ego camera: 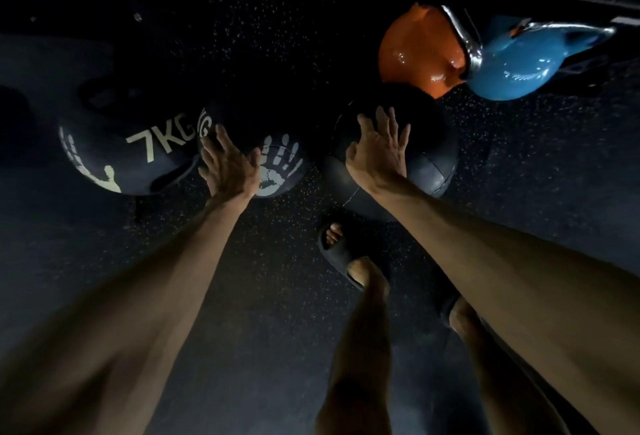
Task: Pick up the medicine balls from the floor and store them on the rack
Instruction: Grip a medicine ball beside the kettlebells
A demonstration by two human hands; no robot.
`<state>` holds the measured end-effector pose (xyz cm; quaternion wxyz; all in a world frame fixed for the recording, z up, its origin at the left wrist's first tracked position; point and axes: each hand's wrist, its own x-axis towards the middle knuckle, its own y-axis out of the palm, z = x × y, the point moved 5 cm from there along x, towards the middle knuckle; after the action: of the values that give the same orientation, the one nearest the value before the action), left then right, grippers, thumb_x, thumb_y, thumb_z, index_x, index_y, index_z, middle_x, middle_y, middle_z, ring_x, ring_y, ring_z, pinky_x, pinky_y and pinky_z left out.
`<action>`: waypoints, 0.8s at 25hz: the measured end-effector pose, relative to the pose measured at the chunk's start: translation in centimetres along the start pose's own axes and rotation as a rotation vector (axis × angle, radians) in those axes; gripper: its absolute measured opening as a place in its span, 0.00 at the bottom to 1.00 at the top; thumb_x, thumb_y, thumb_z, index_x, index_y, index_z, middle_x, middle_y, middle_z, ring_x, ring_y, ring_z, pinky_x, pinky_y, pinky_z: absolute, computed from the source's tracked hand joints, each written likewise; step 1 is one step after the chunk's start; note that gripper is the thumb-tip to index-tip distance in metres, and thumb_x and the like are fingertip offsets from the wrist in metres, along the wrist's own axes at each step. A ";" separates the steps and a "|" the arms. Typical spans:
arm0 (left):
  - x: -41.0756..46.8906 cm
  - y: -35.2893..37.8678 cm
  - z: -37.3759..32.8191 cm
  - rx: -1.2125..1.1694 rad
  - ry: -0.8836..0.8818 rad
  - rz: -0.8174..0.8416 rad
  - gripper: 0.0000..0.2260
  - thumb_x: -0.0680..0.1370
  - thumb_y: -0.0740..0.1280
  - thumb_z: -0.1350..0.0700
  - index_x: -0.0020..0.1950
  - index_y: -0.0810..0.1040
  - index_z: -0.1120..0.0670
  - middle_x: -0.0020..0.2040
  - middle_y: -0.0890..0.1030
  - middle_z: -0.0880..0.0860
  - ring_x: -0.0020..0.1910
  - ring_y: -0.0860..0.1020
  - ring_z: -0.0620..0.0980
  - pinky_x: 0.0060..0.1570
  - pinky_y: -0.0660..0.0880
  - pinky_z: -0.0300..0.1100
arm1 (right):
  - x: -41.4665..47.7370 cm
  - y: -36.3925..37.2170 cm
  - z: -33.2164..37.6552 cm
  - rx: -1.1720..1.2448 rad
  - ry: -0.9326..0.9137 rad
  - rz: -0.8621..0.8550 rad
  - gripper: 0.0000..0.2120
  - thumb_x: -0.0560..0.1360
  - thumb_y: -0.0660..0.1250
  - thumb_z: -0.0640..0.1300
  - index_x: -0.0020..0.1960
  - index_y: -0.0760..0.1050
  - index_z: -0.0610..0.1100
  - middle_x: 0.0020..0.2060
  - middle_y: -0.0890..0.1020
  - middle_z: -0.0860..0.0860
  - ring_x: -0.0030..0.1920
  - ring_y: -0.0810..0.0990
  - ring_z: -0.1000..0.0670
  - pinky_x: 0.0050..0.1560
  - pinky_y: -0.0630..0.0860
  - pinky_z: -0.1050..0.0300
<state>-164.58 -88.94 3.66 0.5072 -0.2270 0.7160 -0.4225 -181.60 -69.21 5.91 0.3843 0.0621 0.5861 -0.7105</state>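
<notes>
Medicine balls lie on the dark speckled floor (277, 54) just past our sandalled foot (337, 251). Our left hand (228, 168), grip wide, rests on the handprint ball (277, 171); our right hand (381, 154), grip spread, presses the plain ball (433, 157). Left sits the 7KG ball (131, 157); beyond, orange (419, 50) and blue (512, 67) kettlebells.

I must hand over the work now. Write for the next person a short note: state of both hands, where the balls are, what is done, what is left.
Left hand: open, spread on the handprint ball.
Right hand: open, flat on the plain dark ball.
A third, the 7KG ball, lies at the far left.
All three are on the floor; the rack is not in view.
Done: nothing lifted.
Left: grip, lift and rack each ball.
</notes>
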 end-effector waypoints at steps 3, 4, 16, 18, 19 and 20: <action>-2.8 -1.2 -2.3 0.092 0.127 0.000 0.30 0.82 0.61 0.46 0.79 0.56 0.57 0.77 0.60 0.65 0.74 0.63 0.65 0.69 0.66 0.62 | -3.3 -2.0 0.2 0.063 0.031 -0.022 0.23 0.79 0.59 0.45 0.74 0.67 0.43 0.77 0.64 0.40 0.80 0.54 0.39 0.78 0.44 0.34; -4.2 -1.0 -3.5 0.143 0.187 0.079 0.27 0.82 0.60 0.46 0.78 0.59 0.57 0.75 0.63 0.65 0.72 0.66 0.64 0.67 0.69 0.61 | -4.9 -3.0 0.2 0.083 0.044 -0.021 0.21 0.79 0.60 0.45 0.71 0.70 0.43 0.73 0.68 0.41 0.77 0.60 0.39 0.78 0.49 0.35; -33.8 -8.8 -16.8 0.420 0.776 0.385 0.14 0.82 0.60 0.50 0.65 0.73 0.56 0.56 0.81 0.56 0.53 0.81 0.55 0.52 0.79 0.50 | -34.4 -13.9 -5.7 0.327 0.370 0.203 0.09 0.82 0.57 0.47 0.55 0.74 0.45 0.48 0.79 0.46 0.48 0.79 0.44 0.52 0.78 0.45; -38.8 -9.1 -16.4 0.499 0.824 0.402 0.13 0.82 0.61 0.50 0.63 0.74 0.55 0.55 0.81 0.56 0.52 0.81 0.54 0.52 0.79 0.51 | -39.7 -14.4 -7.0 0.363 0.399 0.196 0.09 0.82 0.59 0.47 0.59 0.74 0.46 0.47 0.78 0.48 0.46 0.79 0.47 0.48 0.77 0.48; -42.1 -9.3 -16.1 0.558 0.860 0.406 0.12 0.82 0.61 0.50 0.62 0.74 0.54 0.55 0.81 0.56 0.53 0.81 0.55 0.52 0.79 0.50 | -43.3 -14.9 -7.9 0.391 0.417 0.171 0.09 0.82 0.60 0.46 0.60 0.74 0.46 0.47 0.78 0.48 0.46 0.79 0.47 0.45 0.76 0.50; -42.8 -9.4 -15.9 0.603 0.854 0.412 0.13 0.82 0.61 0.50 0.62 0.74 0.55 0.56 0.81 0.57 0.54 0.81 0.56 0.52 0.78 0.50 | -44.2 -15.1 -8.1 0.398 0.419 0.161 0.10 0.82 0.59 0.46 0.62 0.74 0.46 0.48 0.79 0.47 0.47 0.80 0.47 0.44 0.76 0.51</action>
<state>-163.79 -55.80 36.48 0.2867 0.2637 0.7350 -0.5550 -163.11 -40.92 39.12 0.2904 0.3275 0.4952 -0.7505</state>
